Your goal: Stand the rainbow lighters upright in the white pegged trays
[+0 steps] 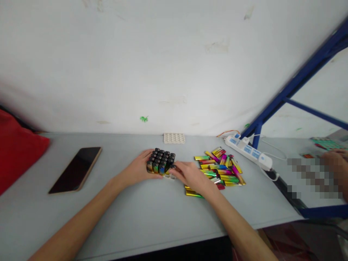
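Observation:
Several black-topped lighters [161,158] stand upright in close rows in a pale tray [170,177] at the middle of the table. My left hand [140,166] is wrapped round the left side of this block. At its front right corner, my right hand [186,172] pinches one lighter [173,167] by its black top. The lower part of that lighter is partly hidden by my fingers. Right of my right hand lies a loose pile of shiny multicoloured lighters [221,168], some partly behind my forearm.
A white tray with holes [174,138] lies by the wall. On the left are a phone [76,169] and a red cloth [19,148]. A power strip [248,151] with cables lies beside a blue metal frame [257,132]. Another person's hand [335,165] shows at far right.

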{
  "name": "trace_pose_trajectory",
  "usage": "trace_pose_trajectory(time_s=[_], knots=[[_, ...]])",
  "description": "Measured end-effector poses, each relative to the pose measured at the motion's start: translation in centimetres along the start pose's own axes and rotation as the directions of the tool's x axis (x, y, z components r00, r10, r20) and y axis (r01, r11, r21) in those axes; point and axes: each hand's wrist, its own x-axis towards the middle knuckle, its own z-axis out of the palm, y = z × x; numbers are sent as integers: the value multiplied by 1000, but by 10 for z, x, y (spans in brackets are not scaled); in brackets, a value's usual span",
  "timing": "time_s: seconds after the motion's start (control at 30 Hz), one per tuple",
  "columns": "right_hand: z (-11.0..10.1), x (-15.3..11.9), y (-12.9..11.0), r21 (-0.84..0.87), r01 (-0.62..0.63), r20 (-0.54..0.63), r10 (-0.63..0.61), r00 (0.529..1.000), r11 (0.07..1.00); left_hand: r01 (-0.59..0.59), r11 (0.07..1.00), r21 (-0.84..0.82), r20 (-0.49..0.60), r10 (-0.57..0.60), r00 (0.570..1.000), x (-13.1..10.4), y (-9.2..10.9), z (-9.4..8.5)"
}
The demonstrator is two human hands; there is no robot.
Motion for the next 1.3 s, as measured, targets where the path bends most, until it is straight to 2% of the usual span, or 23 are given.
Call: trace_pose_trajectory(time_s=[0.27,0.4,0.53,0.63,0.73,0.83,0.9,0.97,1.0,1.07,1.17,1.3], knots=[[-9,6,-16,-133,-93,31,98,995,987,-22,1000,16,-32,23,999,1,-6,3],[-19,10,-34,-239,-80,110,109,988,968,-73,997,22,-43,74,996,1,-10,3],[-27,13,-46,-346,-112,169,179,969,932,-98,995,22,-71,100,992,0,-19,6],[-22,15,-51,-364,-128,187,207,960,923,-99,995,23,-87,101,991,-1,-28,9],[-14,19,-52,-354,-186,145,250,957,917,-96,995,30,-79,98,992,-1,-33,10],[-19,16,-37,-259,-197,116,232,966,946,-83,996,40,-79,86,993,-1,-31,10],[-31,8,-15,-98,-134,99,144,985,986,-76,996,51,-79,80,994,1,-28,9],[-48,-4,13,82,-69,29,66,997,994,-71,995,67,-84,77,993,4,-27,9],[-56,-10,27,136,-61,-12,63,998,989,-68,995,75,-90,74,993,6,-27,9],[-71,-23,52,215,-112,-12,117,993,970,-50,995,85,-108,59,992,8,-29,10],[-83,-38,73,214,-209,66,199,978,954,-15,996,86,-139,27,990,10,-33,11],[-84,-45,77,51,-271,163,260,952,961,-3,996,84,-156,16,988,9,-35,12]])
